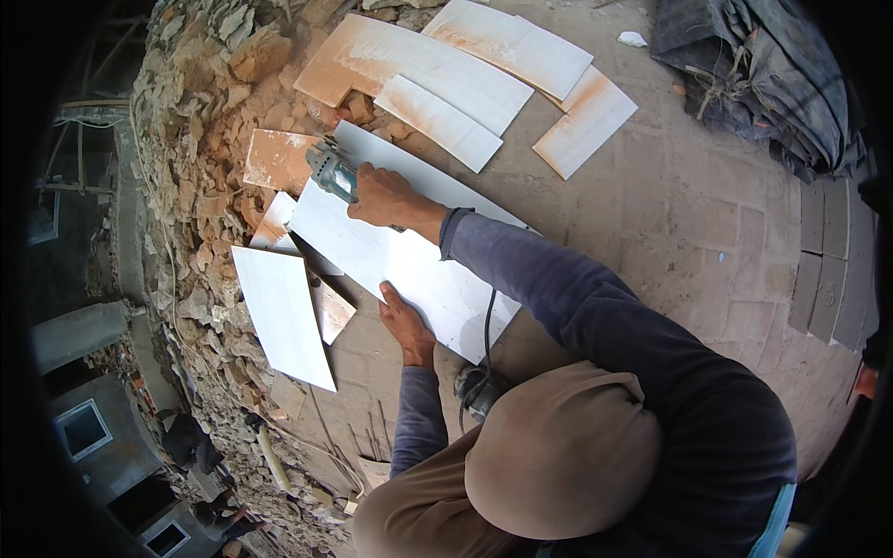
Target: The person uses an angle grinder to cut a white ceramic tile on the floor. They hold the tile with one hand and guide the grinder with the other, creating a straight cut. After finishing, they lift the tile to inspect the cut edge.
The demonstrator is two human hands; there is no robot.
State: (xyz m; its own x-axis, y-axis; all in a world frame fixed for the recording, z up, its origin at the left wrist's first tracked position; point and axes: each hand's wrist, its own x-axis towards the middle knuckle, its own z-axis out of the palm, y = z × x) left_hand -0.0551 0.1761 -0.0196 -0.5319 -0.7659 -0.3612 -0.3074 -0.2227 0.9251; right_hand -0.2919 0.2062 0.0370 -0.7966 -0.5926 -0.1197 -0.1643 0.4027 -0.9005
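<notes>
My right hand (395,200) is wrapped round the body of a teal-green angle grinder (332,173), whose head lies over the far left end of a long white tile (419,256). The grinder's disc cannot be made out clearly. With my left hand (406,325) I grip the tile's near left edge, the thumb by its top face and the other fingers partly hidden. A dark cord (488,321) crosses the tile's near right part and runs back towards my knees. Reddish dust hangs around the tile's far left end.
Several cut tiles (456,70) with orange dust lie beyond, and another white tile (284,312) lies to the left. Broken-brick rubble (200,186) lines the left side. A dark tarpaulin (772,84) is heaped at the far right, near grey paving blocks (823,251). Thin rods lie near my left forearm.
</notes>
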